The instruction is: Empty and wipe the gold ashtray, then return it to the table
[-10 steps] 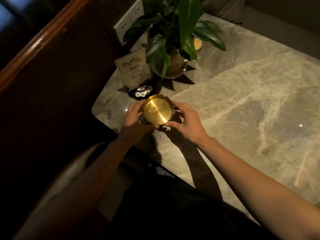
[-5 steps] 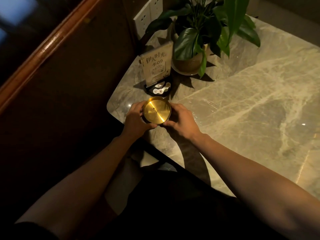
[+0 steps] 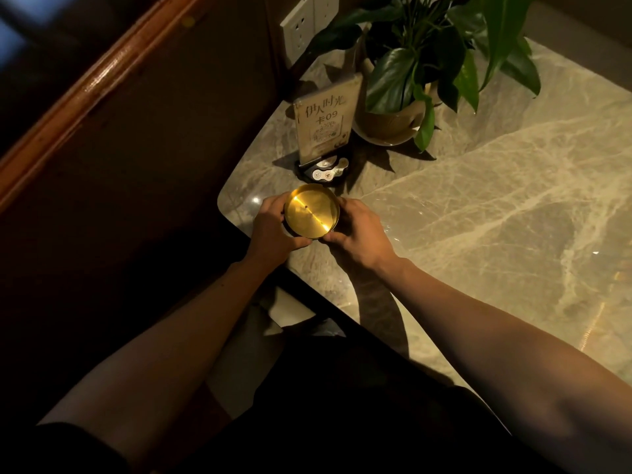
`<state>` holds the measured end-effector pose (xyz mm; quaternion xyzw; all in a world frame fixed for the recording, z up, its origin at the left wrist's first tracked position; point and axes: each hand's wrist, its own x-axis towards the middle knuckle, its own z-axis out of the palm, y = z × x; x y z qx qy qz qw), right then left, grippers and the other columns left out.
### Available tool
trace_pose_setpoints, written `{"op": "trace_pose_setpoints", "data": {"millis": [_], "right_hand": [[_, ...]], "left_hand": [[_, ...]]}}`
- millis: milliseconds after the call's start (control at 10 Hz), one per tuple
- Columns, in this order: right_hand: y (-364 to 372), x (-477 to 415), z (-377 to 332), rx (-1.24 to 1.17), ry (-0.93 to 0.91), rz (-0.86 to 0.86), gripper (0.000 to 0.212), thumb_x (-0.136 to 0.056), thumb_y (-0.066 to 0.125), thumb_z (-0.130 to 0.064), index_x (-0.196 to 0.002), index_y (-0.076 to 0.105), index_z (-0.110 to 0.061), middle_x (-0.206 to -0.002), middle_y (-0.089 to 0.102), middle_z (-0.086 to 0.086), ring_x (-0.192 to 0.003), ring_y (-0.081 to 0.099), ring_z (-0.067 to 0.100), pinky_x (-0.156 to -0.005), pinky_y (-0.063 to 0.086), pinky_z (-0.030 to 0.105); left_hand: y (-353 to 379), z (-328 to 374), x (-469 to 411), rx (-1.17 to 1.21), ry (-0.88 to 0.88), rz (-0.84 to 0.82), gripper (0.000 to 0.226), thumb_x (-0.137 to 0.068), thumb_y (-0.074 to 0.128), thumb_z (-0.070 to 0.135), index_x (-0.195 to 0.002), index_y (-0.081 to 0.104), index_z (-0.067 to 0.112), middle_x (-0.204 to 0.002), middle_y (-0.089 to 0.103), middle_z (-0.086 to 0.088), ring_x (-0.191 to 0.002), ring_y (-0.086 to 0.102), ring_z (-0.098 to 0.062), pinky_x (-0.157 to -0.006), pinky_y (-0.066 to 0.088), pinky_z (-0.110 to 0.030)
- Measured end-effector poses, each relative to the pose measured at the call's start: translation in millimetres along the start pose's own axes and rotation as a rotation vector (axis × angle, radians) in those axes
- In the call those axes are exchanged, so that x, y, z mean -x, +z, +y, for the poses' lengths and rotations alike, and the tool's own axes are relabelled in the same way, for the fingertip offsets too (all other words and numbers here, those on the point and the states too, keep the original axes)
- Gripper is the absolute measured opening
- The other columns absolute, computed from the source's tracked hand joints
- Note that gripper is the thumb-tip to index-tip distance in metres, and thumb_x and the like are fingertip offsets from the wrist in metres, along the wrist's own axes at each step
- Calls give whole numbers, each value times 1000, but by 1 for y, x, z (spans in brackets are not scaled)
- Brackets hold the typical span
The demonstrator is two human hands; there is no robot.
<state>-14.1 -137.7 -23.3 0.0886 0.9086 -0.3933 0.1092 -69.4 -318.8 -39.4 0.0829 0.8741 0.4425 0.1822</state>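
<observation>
**Gold ashtray held in both hands at the table's corner**

The scene is dim, and much of the lower frame is lost in shadow: the person's lap and clothing read only as a dark mass. Whether the ashtray's base touches the table [image 3: 478, 206] or sits just above it cannot be told, since the hands and the ashtray's own wall hide its underside. The fingers on its far side are hidden too.

The gold ashtray [image 3: 312, 212] is round and shallow with a low upright rim, its polished floor catching a bright diagonal streak of light. A tiny dark speck lies near its centre; otherwise the floor looks bare. The left hand [image 3: 273, 230] cups its left side and the right hand [image 3: 360, 234] its right, each grip closed on the rim with the thumbs meeting along the near edge.

Just behind the ashtray stands a sign card [image 3: 323, 126] in a dark base with small buttons, printed with "伊人时光" and "卡09" above a blurred square pattern. A potted plant [image 3: 410, 73] stands beside it, its upper leaves cut off by the frame, and a wall socket plate [image 3: 302, 23] is likewise cropped.
</observation>
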Motion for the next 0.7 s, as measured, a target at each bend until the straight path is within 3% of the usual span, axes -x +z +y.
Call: {"op": "trace_pose_setpoints", "data": {"millis": [200, 400, 500, 700], "right_hand": [[2, -3, -4, 8, 29, 3, 73, -76, 79, -26, -138, 45, -6, -131, 54, 14, -122, 51, 26, -98, 31, 20], [1, -2, -4, -3, 22, -9, 73, -77, 78, -24, -139, 44, -7, -131, 55, 14, -122, 51, 27, -104, 38, 31], [-6, 4, 1, -10, 33, -44, 72, -83, 73, -26, -143, 38, -7, -141, 49, 15, -129, 47, 28, -111, 37, 36], [-27, 23, 25, -9, 22, 54, 57, -93, 58, -28, -143, 38, -8, -144, 47, 14, -132, 46, 27, -111, 32, 34]], "left_hand": [[-2, -2, -5, -8, 6, -6, 94, -51, 93, 11, -134, 50, 8, -132, 50, -13, -116, 55, -22, -94, 50, -29], [-2, -1, -2, -28, -2, -10, 99, -52, 93, 13, -138, 45, 9, -137, 47, -13, -122, 53, -26, -100, 51, -37], [-3, 15, 8, -90, 13, 41, 97, -56, 90, 17, -140, 42, 8, -139, 46, -14, -124, 48, -24, -99, 45, -31], [20, 40, 22, -146, 226, 155, 70, -70, 78, 23, -132, 52, 4, -133, 53, -15, -121, 52, -27, -99, 47, -34]]}}
